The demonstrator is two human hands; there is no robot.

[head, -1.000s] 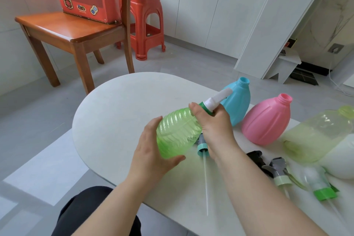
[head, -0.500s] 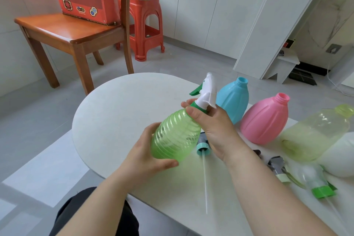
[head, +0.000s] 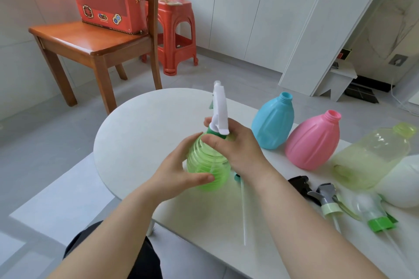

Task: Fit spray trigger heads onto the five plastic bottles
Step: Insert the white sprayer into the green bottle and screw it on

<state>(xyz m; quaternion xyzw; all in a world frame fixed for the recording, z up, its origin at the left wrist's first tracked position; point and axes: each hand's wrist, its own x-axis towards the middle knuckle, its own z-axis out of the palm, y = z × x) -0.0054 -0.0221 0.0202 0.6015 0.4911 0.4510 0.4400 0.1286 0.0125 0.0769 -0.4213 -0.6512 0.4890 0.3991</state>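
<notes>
White table [head: 140, 133], rounded end. Blue bottle [head: 273, 123] stands open-necked on it. Pink bottle [head: 313, 142] just right of the blue one, tilted. Pale yellow bottle [head: 371, 156] farther right, lying down, a white bottle [head: 405, 186] beside it. Nearer the edge than the blue bottle: black trigger head [head: 299, 184], grey head [head: 325, 197], clear green-collared head [head: 371, 213], and a dip tube [head: 243, 210].

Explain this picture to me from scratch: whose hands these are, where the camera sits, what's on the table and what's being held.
No machine here: a person wears a camera on the head, looking down at their own hands. The left hand grips a green bottle above a white table; the right hand is at its neck, where a white spray head sits. On the table lie blue, pink, yellowish and white bottles without heads, plus loose spray heads.
</notes>
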